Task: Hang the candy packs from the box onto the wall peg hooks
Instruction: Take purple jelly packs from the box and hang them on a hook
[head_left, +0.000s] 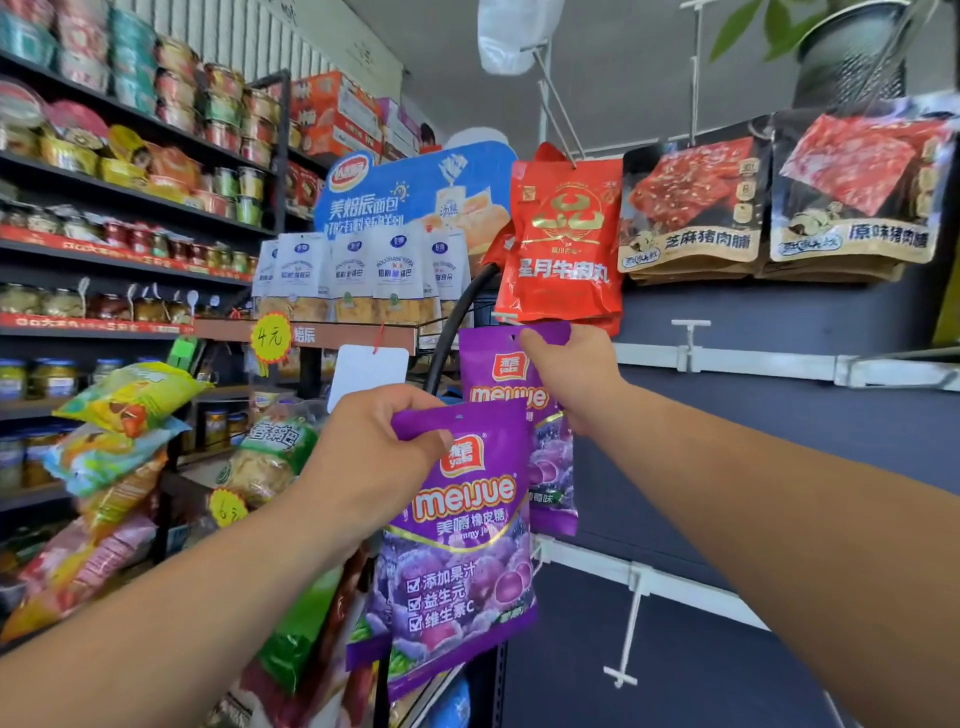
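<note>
Shop wall (779, 457): left hand (376, 457), right hand (569, 376) outstretched, apparently pinching packs (460, 551).

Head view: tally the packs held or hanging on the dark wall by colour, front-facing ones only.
Purple candy packs: 2, one in the left hand, one in the right hand
Red pack: 1
Dark jerky packs: 2
Total: 5; packs stacked behind them cannot be counted.

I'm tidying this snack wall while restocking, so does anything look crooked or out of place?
The red packs on the long peg hang untidily: those behind the front one splay left, tilted. A crumpled clear plastic bag hangs by that peg's tip. The purple candy pack in your left hand looks intact.
</note>
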